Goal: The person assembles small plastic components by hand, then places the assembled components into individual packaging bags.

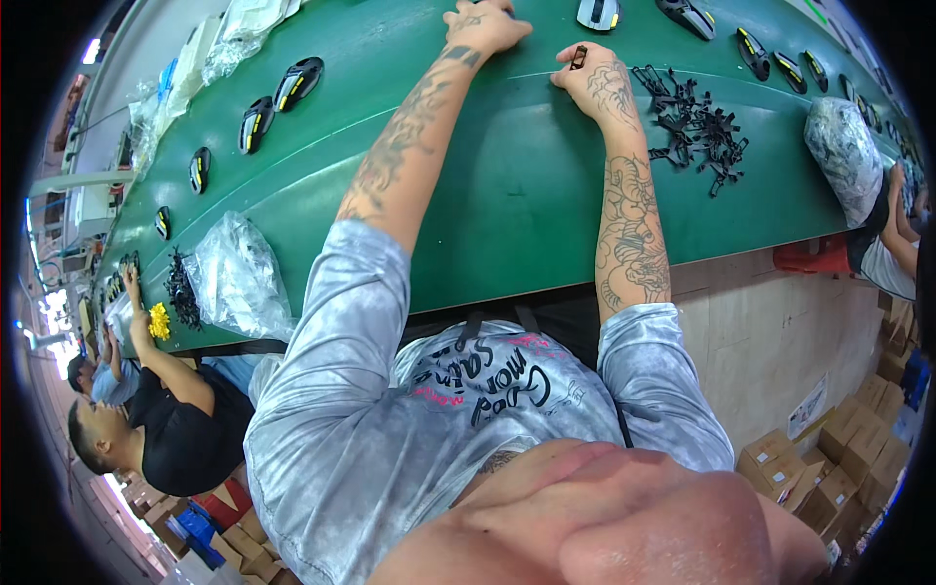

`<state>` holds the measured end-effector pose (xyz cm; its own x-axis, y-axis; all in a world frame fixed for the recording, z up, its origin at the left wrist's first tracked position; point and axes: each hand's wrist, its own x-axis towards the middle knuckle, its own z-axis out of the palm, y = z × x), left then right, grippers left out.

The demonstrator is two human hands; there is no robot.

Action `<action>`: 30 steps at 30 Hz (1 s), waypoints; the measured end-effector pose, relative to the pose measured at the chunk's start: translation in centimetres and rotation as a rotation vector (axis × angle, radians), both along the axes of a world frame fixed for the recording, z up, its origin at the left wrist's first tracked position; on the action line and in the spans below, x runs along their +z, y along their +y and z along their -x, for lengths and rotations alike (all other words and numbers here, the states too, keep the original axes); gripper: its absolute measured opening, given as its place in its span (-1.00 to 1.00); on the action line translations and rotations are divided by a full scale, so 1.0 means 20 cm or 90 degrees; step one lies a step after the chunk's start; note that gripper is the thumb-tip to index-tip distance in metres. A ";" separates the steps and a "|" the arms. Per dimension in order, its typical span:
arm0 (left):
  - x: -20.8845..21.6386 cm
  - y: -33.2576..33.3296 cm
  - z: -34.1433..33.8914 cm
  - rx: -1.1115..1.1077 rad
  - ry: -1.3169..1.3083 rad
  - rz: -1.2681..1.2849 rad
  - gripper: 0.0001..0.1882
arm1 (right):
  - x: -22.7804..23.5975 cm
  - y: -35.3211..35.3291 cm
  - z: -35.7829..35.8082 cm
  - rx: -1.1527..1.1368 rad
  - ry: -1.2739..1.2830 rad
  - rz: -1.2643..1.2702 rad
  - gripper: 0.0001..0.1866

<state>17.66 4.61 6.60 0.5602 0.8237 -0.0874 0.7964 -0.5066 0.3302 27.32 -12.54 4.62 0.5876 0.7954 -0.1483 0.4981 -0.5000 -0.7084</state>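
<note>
Both my arms stretch forward over a green conveyor belt (pixel 507 195). My left hand (pixel 485 26) rests on the belt near the top of the view, fingers curled; whether it holds anything is hidden. My right hand (pixel 597 80) pinches a small black clip part (pixel 578 58) between thumb and fingers. Just right of that hand lies a loose pile of several black plastic clips (pixel 697 127). A grey and black mouse shell (pixel 599 13) sits beyond my hands at the top edge.
Several black and yellow mouse shells (pixel 297 82) ride the belt at left and top right. Clear plastic bags (pixel 239 278) lie at the belt's left, another bag (pixel 844 146) at right. Co-workers sit at both sides. Cardboard boxes (pixel 829 468) stand on the floor.
</note>
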 end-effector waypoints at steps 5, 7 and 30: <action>-0.20 0.11 0.33 0.002 -0.190 -0.087 -0.21 | -0.05 0.03 0.10 0.109 -0.268 -0.065 -0.65; -0.23 0.20 0.44 0.056 -0.203 -0.085 -0.05 | -0.13 0.07 0.13 0.148 -0.436 -0.122 -0.72; -0.32 -0.24 0.87 -0.106 -0.954 0.728 -0.29 | 0.05 0.05 0.38 0.314 0.439 -0.293 -0.66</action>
